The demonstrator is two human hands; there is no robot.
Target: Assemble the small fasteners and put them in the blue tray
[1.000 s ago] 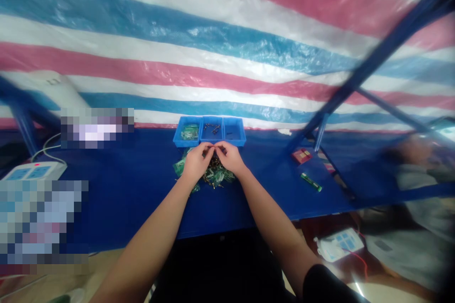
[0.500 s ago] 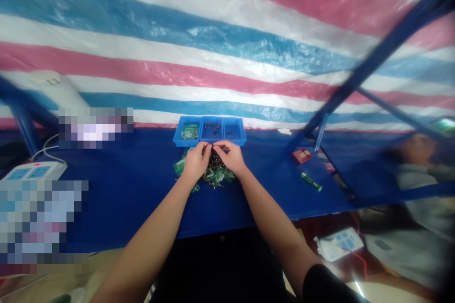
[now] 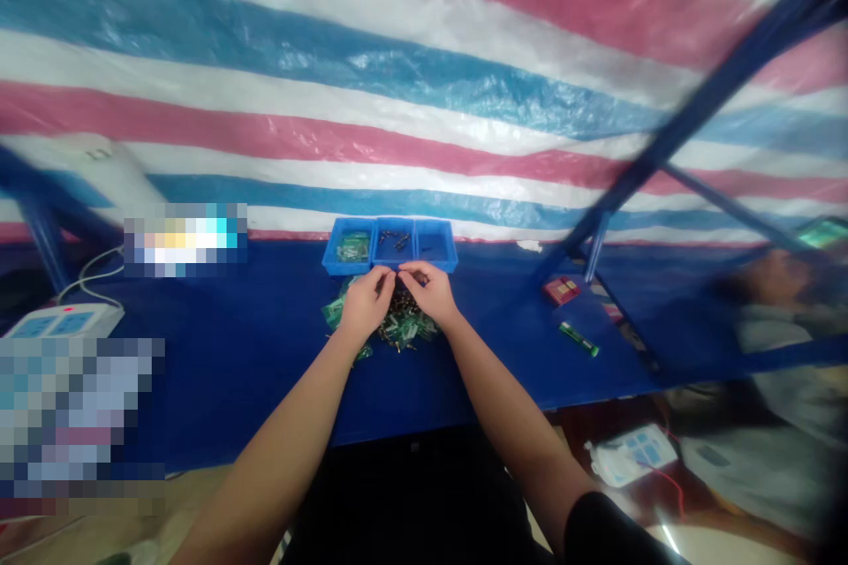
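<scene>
My left hand (image 3: 367, 300) and my right hand (image 3: 429, 290) meet fingertip to fingertip above a pile of small parts (image 3: 405, 324). Both are closed in a pinch; whatever they grip is too small to make out. The pile mixes green pieces, clear little bags and brass-coloured bits on the blue table (image 3: 265, 353). Just behind the hands stand three joined blue bins: the left bin (image 3: 329, 258) has green pieces in it, the middle bin (image 3: 396, 258) a few dark and brassy parts, the right bin (image 3: 442, 263) a few thin dark bits.
Right of the pile lie a red box (image 3: 561, 290) and a green packet (image 3: 579, 339). A white power strip (image 3: 72, 320) sits at the left, another power strip (image 3: 636, 454) lower right. Blue frame bars (image 3: 653, 161) slant across the right, where a blurred person (image 3: 782, 353) sits.
My two hands stay almost in place, fingertips still together over the pile, with barely any shift. The pile and bins look the same.
</scene>
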